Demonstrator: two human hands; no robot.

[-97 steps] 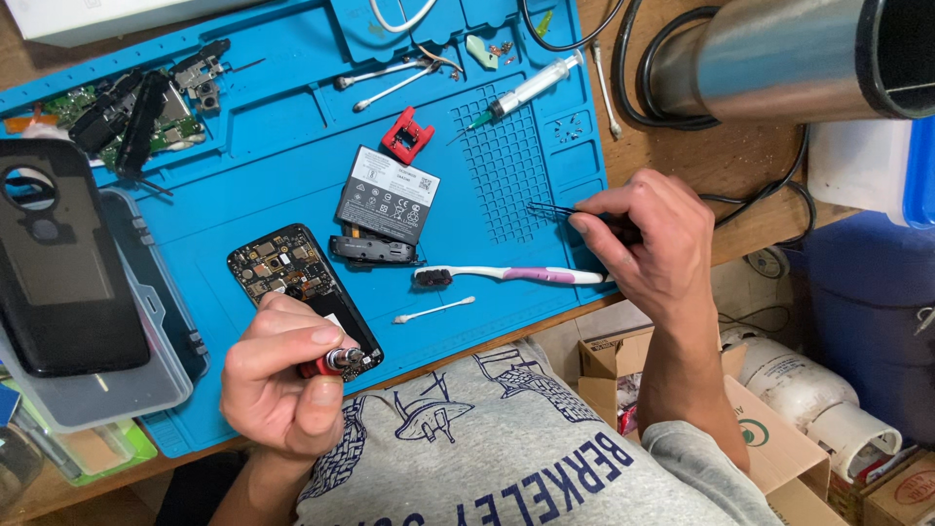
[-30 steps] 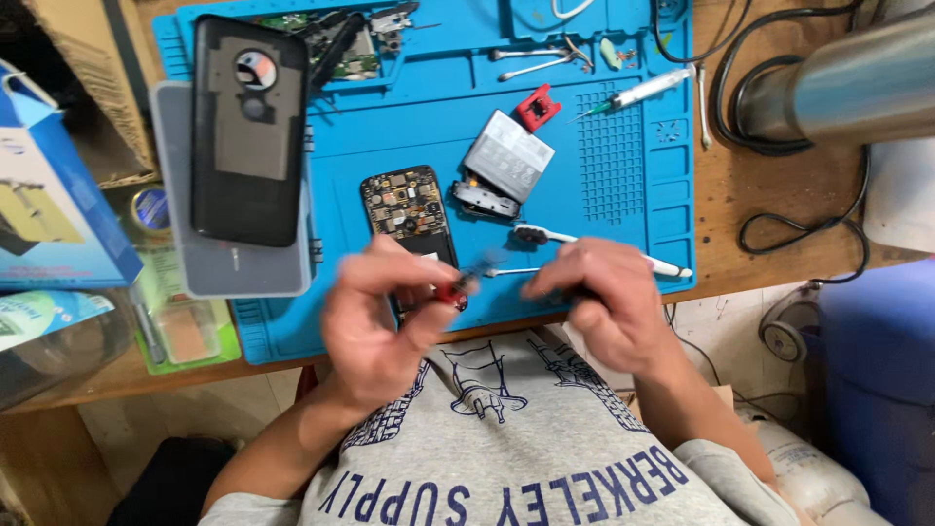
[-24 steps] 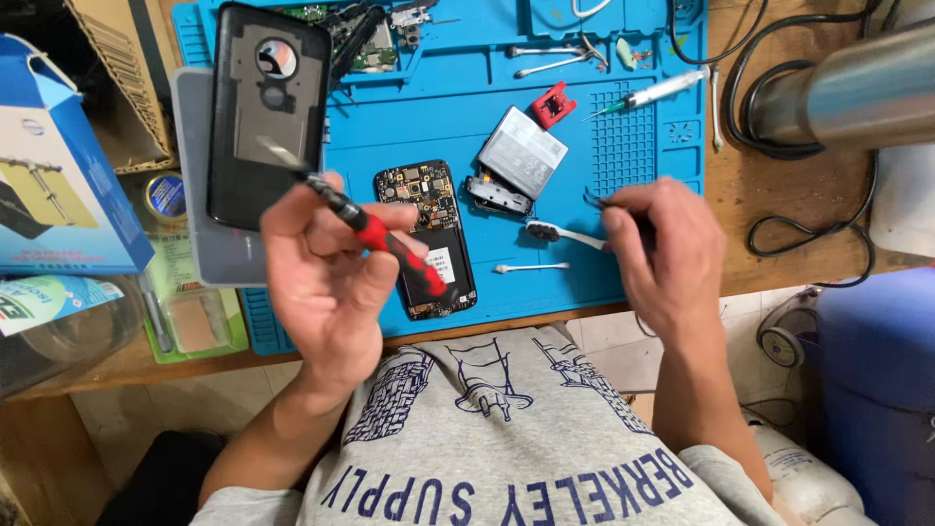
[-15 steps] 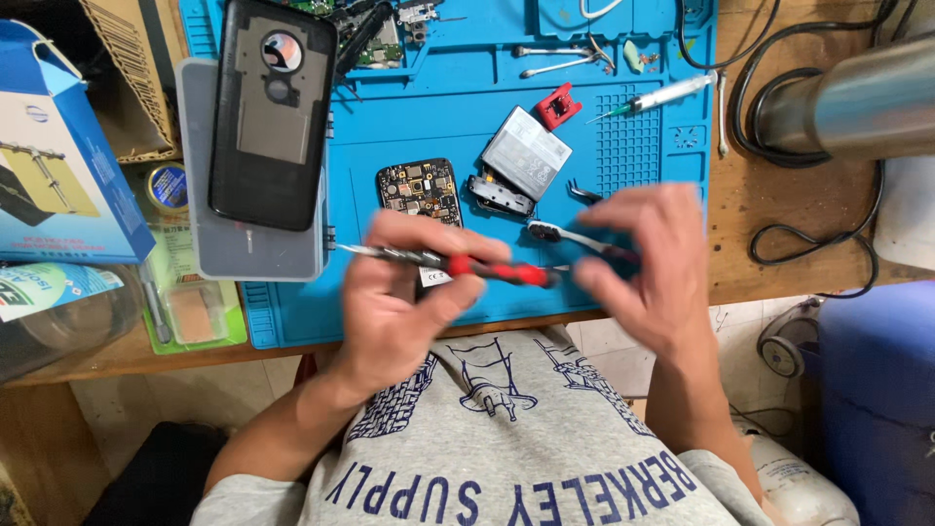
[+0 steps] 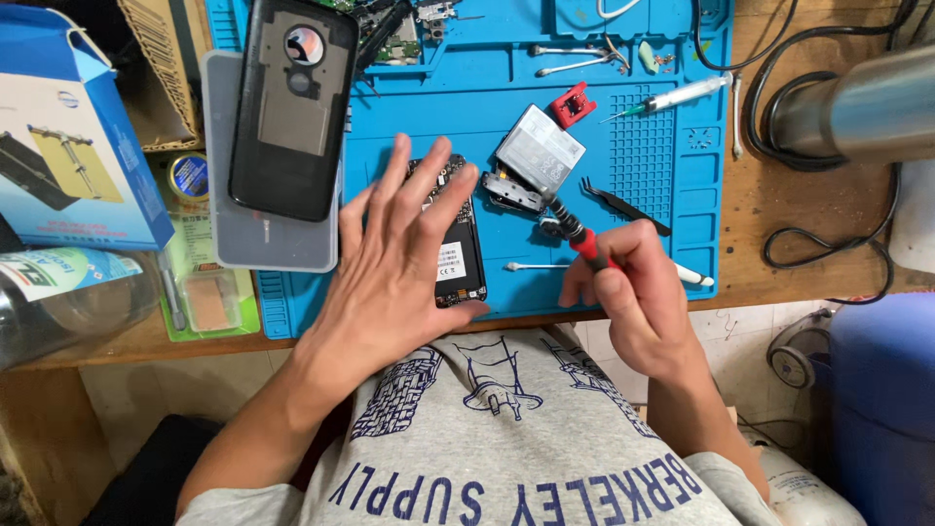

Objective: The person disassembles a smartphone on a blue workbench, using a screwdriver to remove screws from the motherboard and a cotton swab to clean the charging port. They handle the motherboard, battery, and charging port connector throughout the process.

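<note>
My left hand [image 5: 390, 263] is open, fingers spread, resting over an opened black phone [image 5: 458, 265] on the blue work mat [image 5: 604, 136]. My right hand [image 5: 633, 302] grips a red and black screwdriver [image 5: 577, 234] near the mat's front edge. Its tip points up-left at a small black part [image 5: 511, 193] lying beside a grey battery [image 5: 541, 151]. Black tweezers [image 5: 623, 205] and a cotton swab [image 5: 534, 266] lie close to my right hand.
A black phone back cover [image 5: 292, 107] lies on a grey tray [image 5: 273, 248] at the left. A blue box [image 5: 68, 136] stands further left. A red clip [image 5: 573, 104], a syringe [image 5: 682, 94], a metal tube [image 5: 857, 107] and black cables [image 5: 808, 234] are on the right.
The screwdriver passed from my left hand to my right hand. My left hand opened and spread over the phone. The right hand no longer holds the tweezers, which lie on the mat.
</note>
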